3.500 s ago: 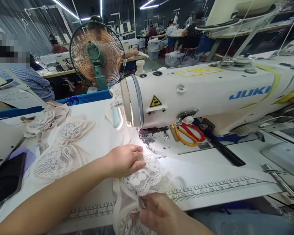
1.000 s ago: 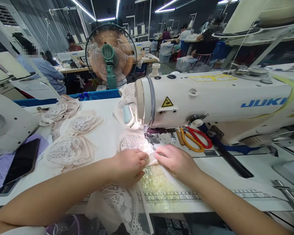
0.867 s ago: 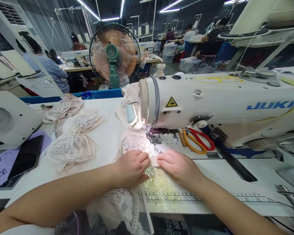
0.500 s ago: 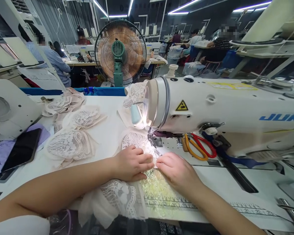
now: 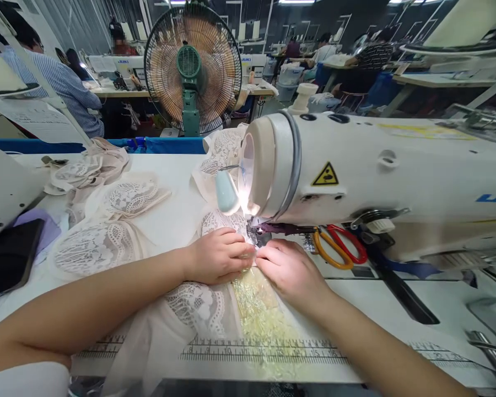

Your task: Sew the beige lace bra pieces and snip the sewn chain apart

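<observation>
A pale beige lace bra (image 5: 198,303) lies partly under the sewing machine's presser foot (image 5: 256,234), with its lit lace cup (image 5: 219,220) beyond the foot. My left hand (image 5: 221,256) presses on the fabric just left of the needle area, fingers together and gripping its edge. On the other side, my right hand (image 5: 291,273) pinches the same edge with thumb and fingertips, close in front of the foot. Between my wrists runs a shiny yellowish strip (image 5: 260,309). The fingers hide the exact seam.
Several lace bra pieces (image 5: 99,248) lie on the left, near a black phone (image 5: 12,256). The white sewing machine (image 5: 355,165) spans the right, with orange-and-red-handled scissors (image 5: 334,248) below it. A printed ruler (image 5: 215,350) runs along the front edge. A large fan (image 5: 192,69) and co-workers are behind.
Both hands have moved slightly forward toward the presser foot, and the bra fabric in front has slid with them. The view has shifted as well. Both hands keep their hold.
</observation>
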`<state>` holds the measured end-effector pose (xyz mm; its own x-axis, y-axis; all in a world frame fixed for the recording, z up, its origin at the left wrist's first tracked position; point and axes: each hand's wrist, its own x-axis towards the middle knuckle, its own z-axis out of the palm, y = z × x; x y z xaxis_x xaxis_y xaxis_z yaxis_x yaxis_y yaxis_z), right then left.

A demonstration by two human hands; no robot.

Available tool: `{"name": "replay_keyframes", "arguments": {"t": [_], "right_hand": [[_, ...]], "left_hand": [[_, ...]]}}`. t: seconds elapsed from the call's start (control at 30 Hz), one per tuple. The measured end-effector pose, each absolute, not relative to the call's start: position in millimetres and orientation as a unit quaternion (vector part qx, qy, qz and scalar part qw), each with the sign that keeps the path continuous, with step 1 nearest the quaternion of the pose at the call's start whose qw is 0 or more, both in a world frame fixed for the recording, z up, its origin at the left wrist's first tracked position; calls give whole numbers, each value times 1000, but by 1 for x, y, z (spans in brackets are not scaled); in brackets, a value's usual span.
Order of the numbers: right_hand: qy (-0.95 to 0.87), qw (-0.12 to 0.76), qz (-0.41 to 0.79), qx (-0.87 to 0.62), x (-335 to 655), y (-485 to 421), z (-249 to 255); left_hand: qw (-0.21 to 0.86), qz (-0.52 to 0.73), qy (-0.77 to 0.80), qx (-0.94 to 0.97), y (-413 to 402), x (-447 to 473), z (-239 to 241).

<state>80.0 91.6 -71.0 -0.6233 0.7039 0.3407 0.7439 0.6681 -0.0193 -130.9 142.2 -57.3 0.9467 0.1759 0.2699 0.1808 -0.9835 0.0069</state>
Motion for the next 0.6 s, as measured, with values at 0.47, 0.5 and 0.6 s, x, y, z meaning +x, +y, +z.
{"name": "replay_keyframes", "arguments": {"t": [0.47,0.5,0.6], "right_hand": [[-870,203,-79,-442,77,84,-71],[-869,201,-78,-446,77,83,-71],[-868,199,-78,-449,76,84,-71]], "left_hand": [[-6,-112,-79,-991,159,-131,-61],[-7,-110,-83,-991,161,-131,-61],[-7,-100,-96,-990,165,-131,-60]]}}
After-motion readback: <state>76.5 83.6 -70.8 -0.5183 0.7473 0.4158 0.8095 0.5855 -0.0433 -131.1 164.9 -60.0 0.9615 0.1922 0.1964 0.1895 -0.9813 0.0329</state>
